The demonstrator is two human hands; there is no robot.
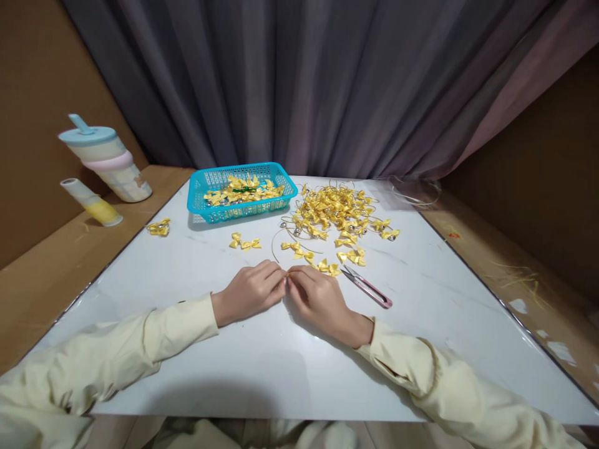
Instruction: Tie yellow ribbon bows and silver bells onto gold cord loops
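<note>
Spanning the back: dark grey curtain (262, 87). In front of it, white marbled counter (253, 368), takes up most of the view. Two forearms come in from the near corners in cream sleeves, left sleeve (182, 324) and right sleeve (407, 362), angled inward so the hands meet near mid-counter.

Blue basket (234, 213) at the far side, left of center, yellow bows inside plus something green. Right of it, loose pile of yellow bows (332, 209) mixed with thin cords and small silver beads. Tumbler (110, 159) stands off the counter's left edge, yellow-and-white cylinder (92, 202) just in front of it.

Left hand (253, 288): palm down, back of hand up, fingers curled and drawn together, tips pointing right. Right hand (322, 305): wrist bent in, thumb below index, tips pinched, pointing left. Fingertips of both touch or nearly touch. Cannot tell what's clamped between them; too small and mostly covered.

Snips (367, 288) lie on the counter right of the right hand, blades toward the bows. Nearest bow pair (326, 267) sits just beyond the right hand's knuckles. Thin cord (273, 240) arcs down close to the left hand's fingers.
</note>
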